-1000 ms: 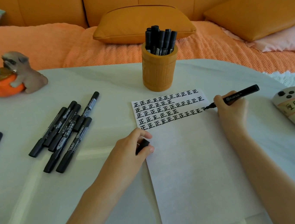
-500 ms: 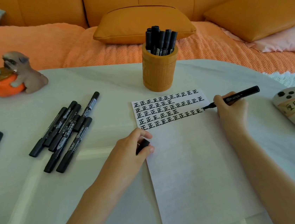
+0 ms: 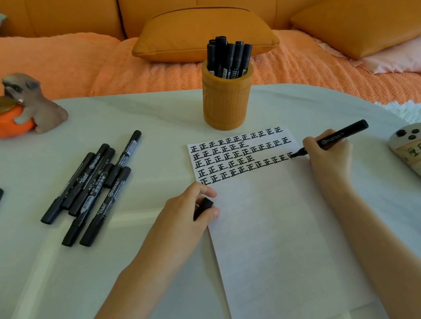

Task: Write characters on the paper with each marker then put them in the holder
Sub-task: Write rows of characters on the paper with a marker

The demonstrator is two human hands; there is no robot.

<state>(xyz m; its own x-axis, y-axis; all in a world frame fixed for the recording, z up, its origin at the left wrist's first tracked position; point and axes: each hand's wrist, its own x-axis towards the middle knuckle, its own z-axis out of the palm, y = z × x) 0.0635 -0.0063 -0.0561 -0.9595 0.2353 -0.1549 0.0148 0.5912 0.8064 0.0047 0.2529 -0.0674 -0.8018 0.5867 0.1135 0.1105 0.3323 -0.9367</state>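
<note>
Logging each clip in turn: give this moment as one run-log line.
phase: writing | right hand: holds marker, tip on paper at row end | left hand: holds cap | holder: several markers

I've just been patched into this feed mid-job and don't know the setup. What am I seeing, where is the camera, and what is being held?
There is no machine here, only a person's two bare hands. The single picture comes from a camera worn on the person's head, looking forward and down at a white table.

The right hand grips an uncapped marker, its tip at the right end of a row of characters on the paper. The left hand rests at the paper's left edge and holds a small black cap, probably that marker's.

Behind the paper stands an orange holder with stored markers upright in it. Several loose markers lie to the left. A dog figurine and a white toy sit at the sides.
</note>
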